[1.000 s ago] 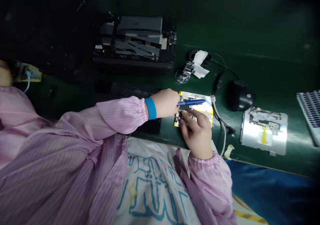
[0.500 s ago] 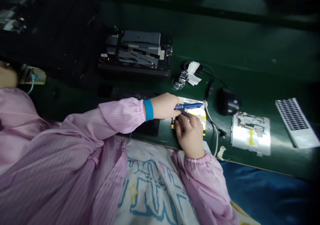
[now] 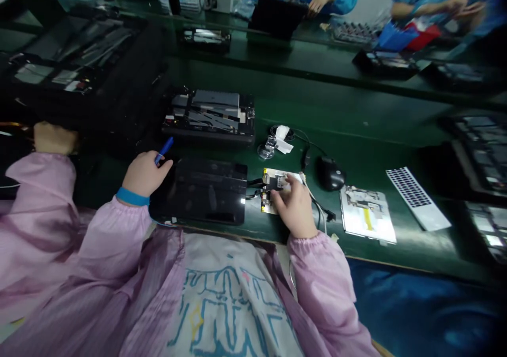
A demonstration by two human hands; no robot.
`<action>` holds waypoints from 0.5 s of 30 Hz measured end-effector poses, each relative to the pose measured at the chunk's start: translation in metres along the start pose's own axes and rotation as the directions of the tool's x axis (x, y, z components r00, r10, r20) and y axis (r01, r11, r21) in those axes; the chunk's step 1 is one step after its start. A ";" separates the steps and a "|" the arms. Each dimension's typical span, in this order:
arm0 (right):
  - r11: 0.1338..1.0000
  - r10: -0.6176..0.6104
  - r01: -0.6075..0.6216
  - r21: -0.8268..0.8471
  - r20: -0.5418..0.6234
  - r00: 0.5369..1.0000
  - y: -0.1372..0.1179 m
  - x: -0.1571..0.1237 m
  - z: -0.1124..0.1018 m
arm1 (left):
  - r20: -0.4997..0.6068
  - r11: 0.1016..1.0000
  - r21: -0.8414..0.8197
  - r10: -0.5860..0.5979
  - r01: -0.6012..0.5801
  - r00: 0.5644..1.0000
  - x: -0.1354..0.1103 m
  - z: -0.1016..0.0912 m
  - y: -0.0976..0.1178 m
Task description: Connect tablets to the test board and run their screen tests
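Note:
My left hand point(image 3: 143, 173), with a blue band at the wrist, is closed around a blue pen point(image 3: 165, 150) at the left edge of a black screen panel point(image 3: 206, 196). The panel lies flat, and short black cables lead from it to a small circuit board point(image 3: 269, 180) with yellow edges. Over the right part of that board rests my right hand point(image 3: 296, 208), thumb and index finger apart. Nothing shows between them. The other fingers of this hand are partly hidden, and the palm covers some of the board.
Behind the panel sits a black tray of parts point(image 3: 209, 111). To the right are a coiled cable point(image 3: 283, 132), a black mouse point(image 3: 330, 174), a metal plate point(image 3: 366, 217) and a white keypad strip point(image 3: 418, 198). A co-worker's hand point(image 3: 55, 138) is at the left; others work across the bench.
My left hand has moved left from the circuit board to the black panel's left edge, pen still held. My right hand stays by the board, its fingers more spread. The view has tilted up.

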State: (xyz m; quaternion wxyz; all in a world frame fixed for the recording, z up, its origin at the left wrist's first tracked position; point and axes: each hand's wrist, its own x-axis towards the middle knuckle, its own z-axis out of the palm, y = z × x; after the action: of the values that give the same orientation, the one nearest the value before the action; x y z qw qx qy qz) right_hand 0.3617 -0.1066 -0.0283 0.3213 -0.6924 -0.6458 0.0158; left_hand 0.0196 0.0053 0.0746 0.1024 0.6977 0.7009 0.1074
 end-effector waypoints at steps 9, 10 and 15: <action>0.955 0.019 0.029 -0.295 0.158 0.987 -0.020 0.021 -0.006 | 0.187 0.992 -0.102 -0.061 0.081 0.980 0.015 -0.013 0.001; 0.952 0.024 0.032 -0.305 0.181 0.983 -0.022 0.023 -0.008 | 0.189 0.994 -0.059 -0.083 0.096 0.978 0.018 -0.013 0.001; 0.950 0.038 0.025 -0.311 0.195 0.980 -0.020 0.034 -0.008 | 0.148 0.995 0.007 -0.100 0.100 0.984 0.039 -0.002 -0.008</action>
State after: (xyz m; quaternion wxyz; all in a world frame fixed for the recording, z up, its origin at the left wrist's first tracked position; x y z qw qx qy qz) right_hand 0.3528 -0.0796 0.0008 0.1419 -0.7315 -0.6667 -0.0165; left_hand 0.0116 0.0439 0.0742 0.1597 0.6677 0.7254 0.0503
